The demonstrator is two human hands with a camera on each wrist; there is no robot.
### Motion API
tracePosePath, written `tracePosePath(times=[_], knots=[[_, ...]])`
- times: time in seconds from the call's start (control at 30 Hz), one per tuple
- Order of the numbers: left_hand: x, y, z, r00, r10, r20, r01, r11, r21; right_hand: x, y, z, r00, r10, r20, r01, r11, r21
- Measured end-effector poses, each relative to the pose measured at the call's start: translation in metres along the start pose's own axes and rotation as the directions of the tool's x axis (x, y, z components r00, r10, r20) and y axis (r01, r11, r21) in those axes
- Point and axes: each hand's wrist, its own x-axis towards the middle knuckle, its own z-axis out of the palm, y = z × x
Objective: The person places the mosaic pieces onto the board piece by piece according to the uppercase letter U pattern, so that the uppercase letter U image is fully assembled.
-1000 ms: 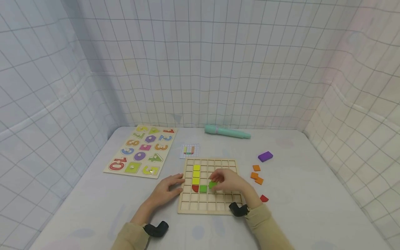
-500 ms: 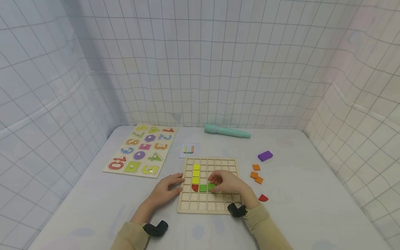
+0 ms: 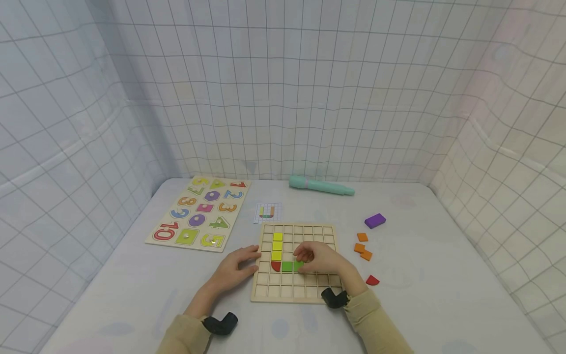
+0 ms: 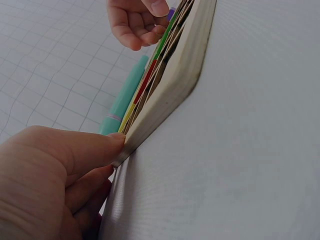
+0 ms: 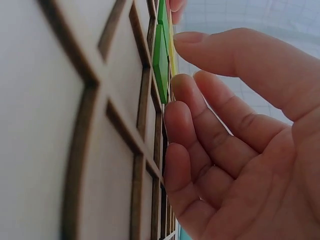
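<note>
A square wooden grid board [image 3: 274,292] lies flat on the table. Three yellow tiles [image 3: 276,246] form a column in it, above a red quarter-round tile [image 3: 276,266]. To the red one's right, two green tiles [image 3: 288,267] fill neighbouring cells. My right hand [image 3: 322,257] is over the board, its thumb at the right-hand green tile [image 5: 160,65] and its other fingers loosely bent; nothing is pinched between them in the right wrist view. My left hand [image 3: 231,270] rests beside the board's left edge, with the thumb [image 4: 112,145] touching that edge.
Right of the board lie three orange tiles [image 3: 362,237], a red quarter-round tile [image 3: 372,280] and a purple block [image 3: 375,221]. A number puzzle board [image 3: 230,222] is at the left, beside a small pattern card [image 3: 257,219]. A teal pen-shaped object [image 3: 325,187] lies at the back.
The second green tile, held by my right hand over the board, has come down into the cell beside the first green one. The right fingers have loosened; my left hand stays put.
</note>
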Motion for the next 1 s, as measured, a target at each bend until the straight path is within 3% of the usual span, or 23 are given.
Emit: tracePosePath(times=[0.57, 1.0], knots=[[0.001, -0.002, 0.001, 1.000, 0.014, -0.001, -0.014, 1.000, 0.006, -0.005, -0.003, -0.009, 1.000, 0.004, -0.009, -0.005, 0.999, -0.031], [0.001, -0.001, 0.001, 1.000, 0.016, -0.003, -0.017, 1.000, -0.008, -0.017, -0.008, -0.035, 0.995, -0.081, -0.058, 0.078, 0.995, -0.057]])
